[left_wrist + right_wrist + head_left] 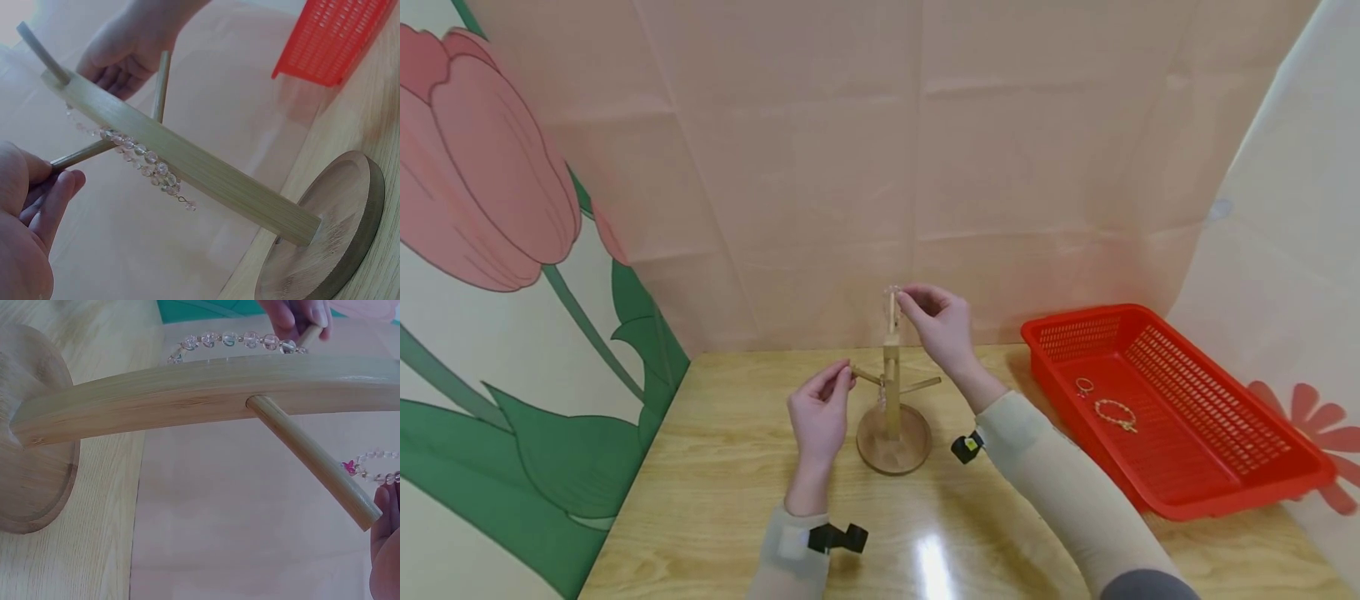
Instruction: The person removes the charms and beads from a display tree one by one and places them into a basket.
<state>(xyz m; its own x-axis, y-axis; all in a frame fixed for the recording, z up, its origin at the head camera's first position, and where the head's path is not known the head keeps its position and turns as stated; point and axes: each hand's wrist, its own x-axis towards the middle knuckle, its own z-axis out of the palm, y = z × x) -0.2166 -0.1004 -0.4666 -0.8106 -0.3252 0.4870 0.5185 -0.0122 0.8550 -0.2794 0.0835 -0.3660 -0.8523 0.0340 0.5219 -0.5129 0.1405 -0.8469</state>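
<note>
A wooden jewelry stand (892,400) with a round base stands upright on the table, several pegs sticking out from its post. My left hand (820,408) pinches the end of the left peg (84,155) between thumb and fingers. A clear bead bracelet (147,156) hangs on that peg close to the post. Up at the top of the stand, my right hand (942,327) pinches a second clear bead bracelet (378,456), which has a small pink charm. That bracelet is by the top peg (892,312); whether it loops around it I cannot tell. Another peg (312,462) is bare.
A red plastic basket (1172,492) sits to the right on the wooden table (700,483). Inside lie a gold-coloured beaded bracelet (1115,412) and a small ring-like piece (1084,385). A pinkish sheet (790,167) covers the wall behind; a tulip-printed panel (497,167) borders the left.
</note>
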